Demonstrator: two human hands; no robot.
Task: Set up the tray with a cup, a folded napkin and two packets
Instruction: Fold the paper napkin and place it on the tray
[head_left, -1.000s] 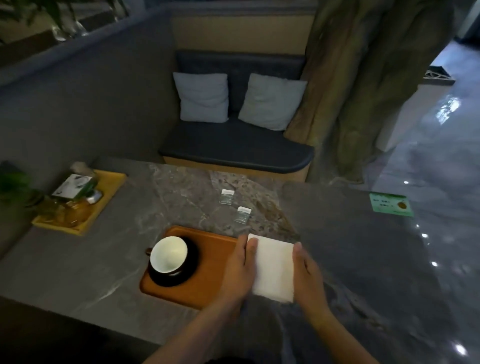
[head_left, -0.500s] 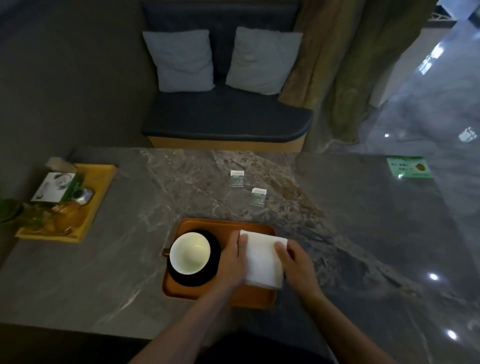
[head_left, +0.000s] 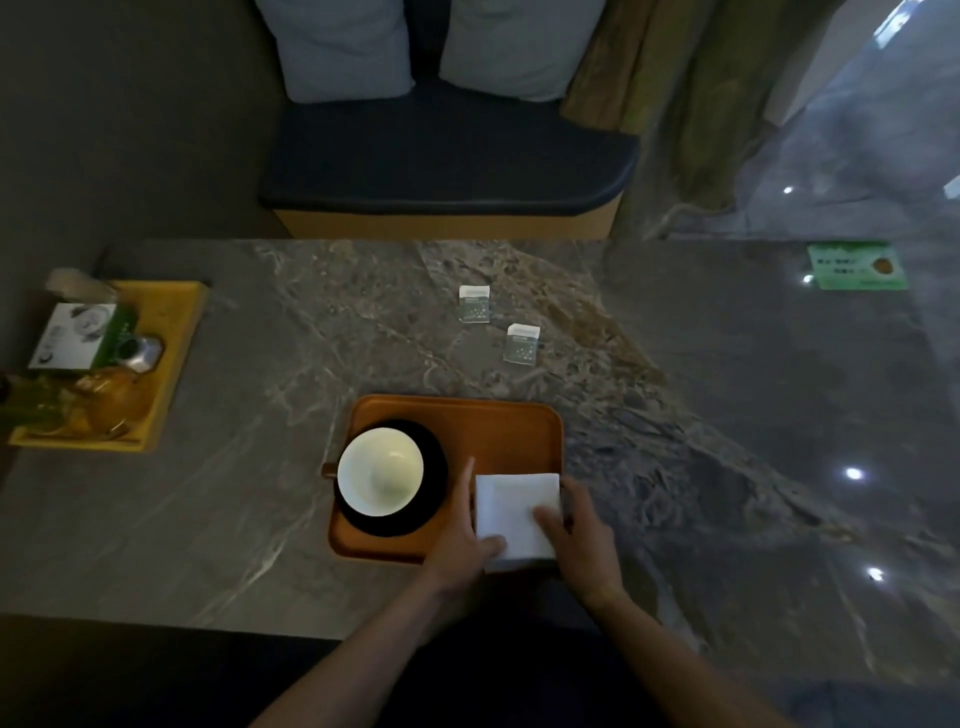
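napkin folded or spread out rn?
Folded. The white napkin is a compact rectangle on the right side of the orange tray, with the left hand and right hand on it.

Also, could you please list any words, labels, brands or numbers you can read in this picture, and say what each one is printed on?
None can be read.
Two packets on the table: green and white print, too small and blurred.
Green card at the table's far right: pale lettering, blurred.
White and green box on the yellow tray: markings illegible.
Napkin, cup and orange tray: no text visible.
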